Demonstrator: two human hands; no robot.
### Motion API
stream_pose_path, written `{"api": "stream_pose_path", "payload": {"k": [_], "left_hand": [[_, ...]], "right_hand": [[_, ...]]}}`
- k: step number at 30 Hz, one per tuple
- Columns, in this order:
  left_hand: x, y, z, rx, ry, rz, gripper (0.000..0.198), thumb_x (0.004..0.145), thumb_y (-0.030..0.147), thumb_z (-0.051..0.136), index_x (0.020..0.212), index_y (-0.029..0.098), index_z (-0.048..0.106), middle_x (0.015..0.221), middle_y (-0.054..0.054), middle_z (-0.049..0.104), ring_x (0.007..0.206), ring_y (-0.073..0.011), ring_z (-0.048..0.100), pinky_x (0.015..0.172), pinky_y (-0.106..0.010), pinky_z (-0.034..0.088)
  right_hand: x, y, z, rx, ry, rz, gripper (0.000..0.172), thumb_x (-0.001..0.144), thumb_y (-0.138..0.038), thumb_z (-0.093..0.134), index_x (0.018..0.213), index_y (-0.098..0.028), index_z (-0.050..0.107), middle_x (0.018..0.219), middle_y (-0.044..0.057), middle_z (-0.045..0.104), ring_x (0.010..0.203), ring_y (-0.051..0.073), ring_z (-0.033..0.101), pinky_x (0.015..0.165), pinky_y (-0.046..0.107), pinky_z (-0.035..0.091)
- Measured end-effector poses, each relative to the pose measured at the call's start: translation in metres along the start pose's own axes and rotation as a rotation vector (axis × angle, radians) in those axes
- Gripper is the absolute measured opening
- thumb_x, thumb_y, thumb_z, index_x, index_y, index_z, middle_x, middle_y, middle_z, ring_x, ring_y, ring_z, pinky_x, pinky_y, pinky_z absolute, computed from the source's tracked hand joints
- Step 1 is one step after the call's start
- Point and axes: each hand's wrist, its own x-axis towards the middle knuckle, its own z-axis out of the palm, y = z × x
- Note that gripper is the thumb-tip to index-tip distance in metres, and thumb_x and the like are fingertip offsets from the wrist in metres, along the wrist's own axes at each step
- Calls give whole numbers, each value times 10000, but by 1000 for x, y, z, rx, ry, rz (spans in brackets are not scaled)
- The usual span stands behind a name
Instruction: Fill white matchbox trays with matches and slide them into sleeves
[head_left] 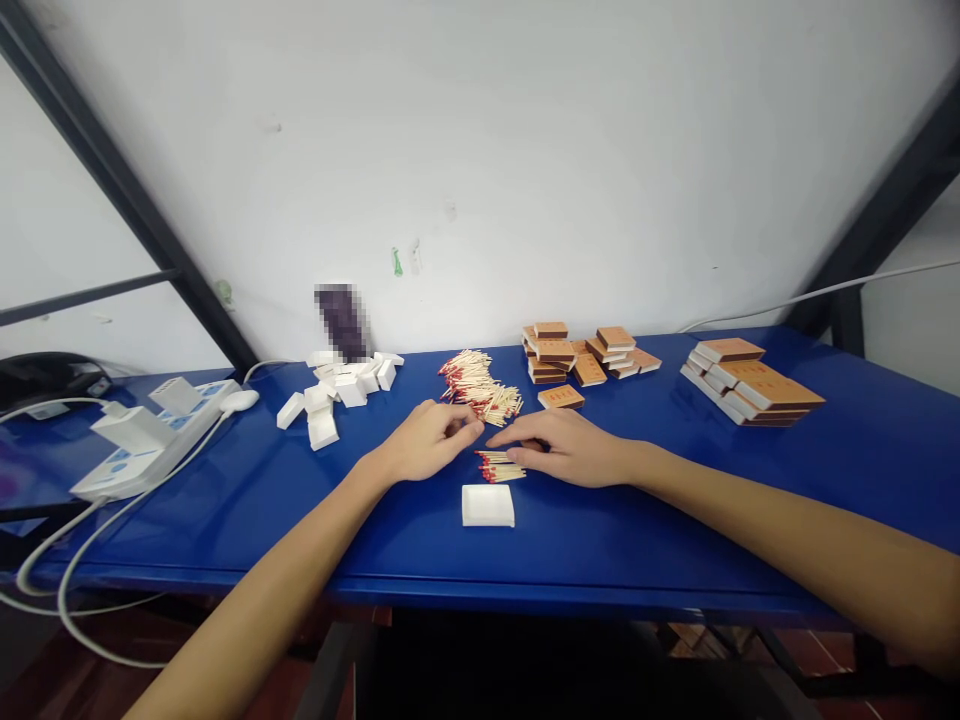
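So far, one small match batch (pixel 496 467) lies separate, the white tray (pixel 488 506) at its six o'clock unfilled; the larger heap (pixel 475 387), at twelve, remains unsorted; right hand (pixel 574 447), at three, thumb and forefinger parted; left hand (pixel 421 443), at nine, curled, grip unclear

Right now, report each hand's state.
Left hand: partly curled beside the large match pile; grip unclear.
Right hand: partly curled at the small match group; grip unclear.
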Motion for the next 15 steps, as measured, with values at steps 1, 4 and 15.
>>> {"api": "stream_pose_path", "payload": {"k": [1,4,15], "left_hand": [[-1,0,-1,2,-34,0,345,960,424,438,784,169,591,558,49,454,526,-101,390,551,-252,288],[-3,1,-2,-10,-116,31,386,891,493,543,676,175,500,555,58,387,520,-91,325,527,-250,256],[-6,6,-6,46,-260,16,601,646,606,742,618,195,304,615,63,260,573,-96,187,530,-266,169]], "right_hand": [[0,-1,-1,-4,-21,-22,344,991,-359,455,1227,-253,681,920,43,718,777,166,618,668,267,377],[-1,-2,-3,-8,-53,-50,333,997,-340,451,1198,-253,702,907,45,717,786,166,620,667,265,377],[0,3,-1,81,3,4,322,954,-407,526,1128,-209,710,778,17,657,646,132,545,604,250,357]]}}
